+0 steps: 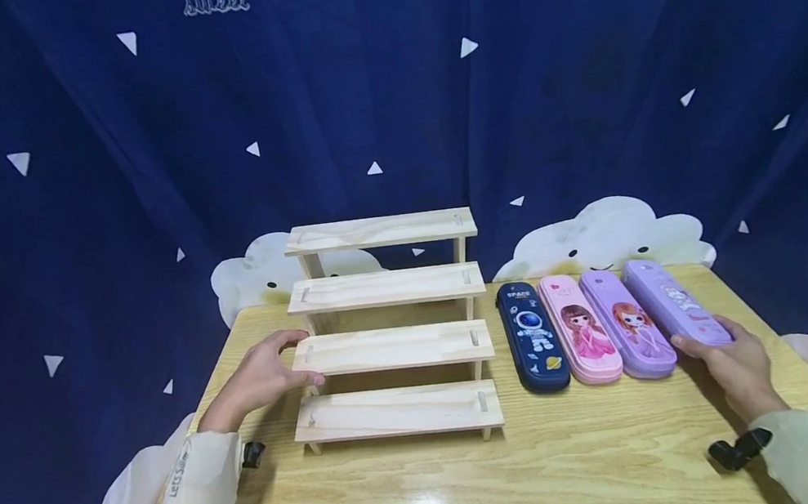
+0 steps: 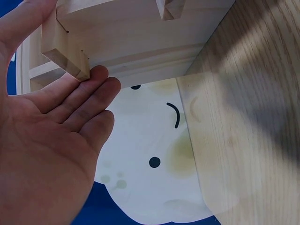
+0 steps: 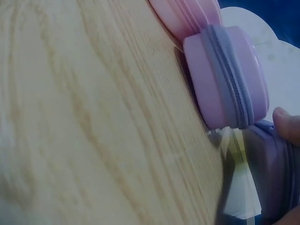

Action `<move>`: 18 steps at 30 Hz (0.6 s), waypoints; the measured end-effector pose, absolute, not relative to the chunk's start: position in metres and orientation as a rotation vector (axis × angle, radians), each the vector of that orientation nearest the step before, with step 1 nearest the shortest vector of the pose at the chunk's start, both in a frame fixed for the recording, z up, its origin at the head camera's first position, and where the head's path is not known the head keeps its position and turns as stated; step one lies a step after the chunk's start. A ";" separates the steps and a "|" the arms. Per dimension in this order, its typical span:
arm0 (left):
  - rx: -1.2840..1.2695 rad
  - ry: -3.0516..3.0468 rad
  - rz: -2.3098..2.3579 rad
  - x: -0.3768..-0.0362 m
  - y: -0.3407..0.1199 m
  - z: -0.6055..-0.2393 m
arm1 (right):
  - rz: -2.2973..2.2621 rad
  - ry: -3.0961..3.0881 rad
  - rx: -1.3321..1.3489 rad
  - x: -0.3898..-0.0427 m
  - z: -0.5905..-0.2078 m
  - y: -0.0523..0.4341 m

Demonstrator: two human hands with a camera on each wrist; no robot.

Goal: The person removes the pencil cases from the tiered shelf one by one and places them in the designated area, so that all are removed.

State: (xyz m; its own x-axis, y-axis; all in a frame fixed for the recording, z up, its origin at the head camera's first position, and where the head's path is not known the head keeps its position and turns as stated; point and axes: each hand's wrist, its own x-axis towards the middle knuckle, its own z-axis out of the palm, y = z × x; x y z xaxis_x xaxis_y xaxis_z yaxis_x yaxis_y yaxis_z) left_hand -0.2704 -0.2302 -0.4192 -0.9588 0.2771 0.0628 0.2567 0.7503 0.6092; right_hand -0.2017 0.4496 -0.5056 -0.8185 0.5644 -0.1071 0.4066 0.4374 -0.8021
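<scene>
Head view: the left hand (image 1: 263, 375) rests straight-fingered against the wooden stepped shelf (image 1: 392, 348). The right hand (image 1: 732, 360) has its grip round the purple pencil case (image 1: 675, 312) on the table (image 1: 545, 467).

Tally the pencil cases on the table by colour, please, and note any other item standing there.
Navy pencil case: 1
Pink pencil case: 1
Purple pencil cases: 2, the inner one and the outer one, whose near end the right hand touches
Wooden stepped shelf, with the left hand at its side: 1
Total: 5 things, 4 of them cases

Staged tabletop booth, starry curtain (image 1: 386, 81) backdrop
</scene>
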 end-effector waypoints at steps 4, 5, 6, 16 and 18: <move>0.445 2.913 0.997 -0.271 -0.230 -0.420 | 1.323 -2.533 -0.856 -0.198 -0.507 0.450; 0.444 2.913 0.996 -0.271 -0.230 -0.420 | 1.331 -2.537 -0.857 -0.198 -0.508 0.450; 0.444 2.913 0.996 -0.271 -0.230 -0.420 | 1.334 -2.542 -0.859 -0.198 -0.508 0.449; 0.437 2.904 1.003 -0.271 -0.230 -0.421 | 1.335 -2.579 -0.864 -0.200 -0.509 0.453; 0.442 2.907 1.002 -0.272 -0.231 -0.421 | 1.320 -2.602 -0.850 -0.200 -0.509 0.453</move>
